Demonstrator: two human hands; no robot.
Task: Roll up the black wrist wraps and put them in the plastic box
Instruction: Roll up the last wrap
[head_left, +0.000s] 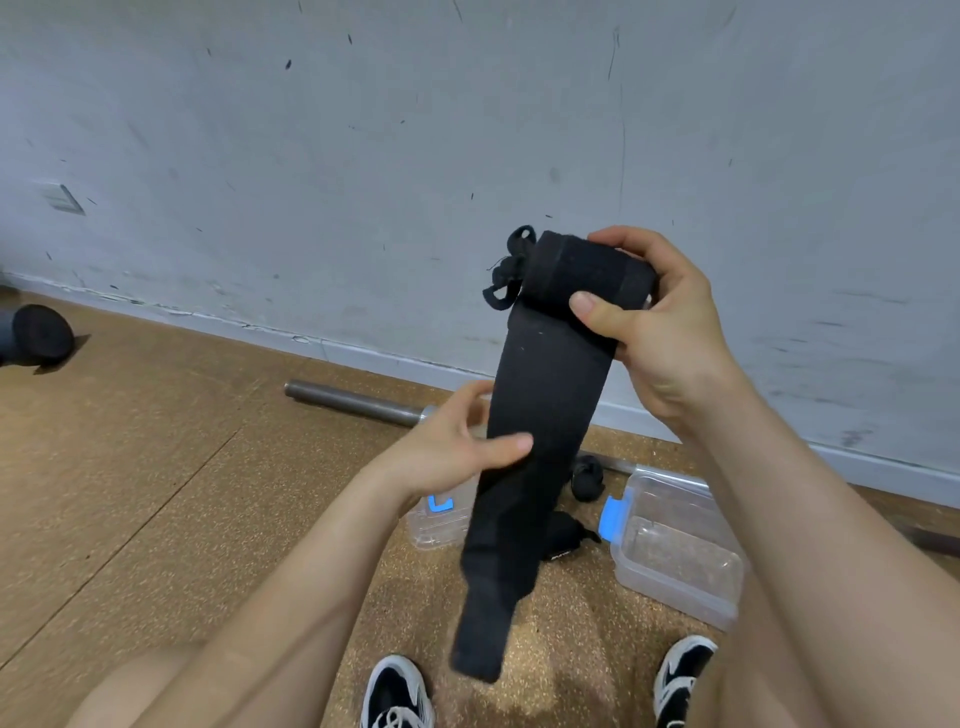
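Both hands grip wrist wrap (540, 415): right hand (660, 322) clamps rolled end, left hand (457, 447) pinches tail.

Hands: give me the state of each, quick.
Left hand: fingers loosely guiding the hanging tail of the black wrist wrap.
Right hand: closed on the rolled-up end of that wrap.

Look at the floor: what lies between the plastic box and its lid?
In the head view, two black wrist wraps lie on the cork floor between the plastic box and the lid; the hanging wrap partly hides them.
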